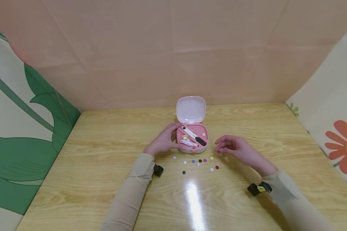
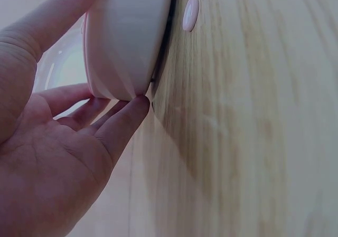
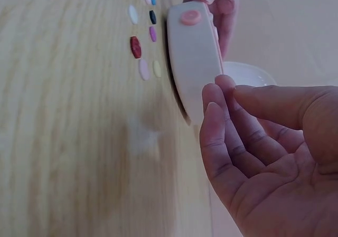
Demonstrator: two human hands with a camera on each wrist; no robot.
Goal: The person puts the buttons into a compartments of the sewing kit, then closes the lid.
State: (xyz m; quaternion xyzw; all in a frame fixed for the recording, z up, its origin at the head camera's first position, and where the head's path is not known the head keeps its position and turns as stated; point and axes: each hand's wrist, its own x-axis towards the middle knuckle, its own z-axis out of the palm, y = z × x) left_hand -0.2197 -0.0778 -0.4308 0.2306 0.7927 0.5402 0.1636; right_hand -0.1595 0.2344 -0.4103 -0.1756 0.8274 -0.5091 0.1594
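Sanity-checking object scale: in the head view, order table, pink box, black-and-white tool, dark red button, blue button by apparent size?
Largest to smallest:
1. Table
2. Pink box
3. Black-and-white tool
4. Dark red button and blue button: too alike to rank

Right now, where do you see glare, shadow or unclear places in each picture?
Head view: a bright glare streak on the table, nearer the camera than the buttons; left wrist view: a shadow on the table beside the left hand, wood grain looking soft; right wrist view: a pale, hazy patch on the table.
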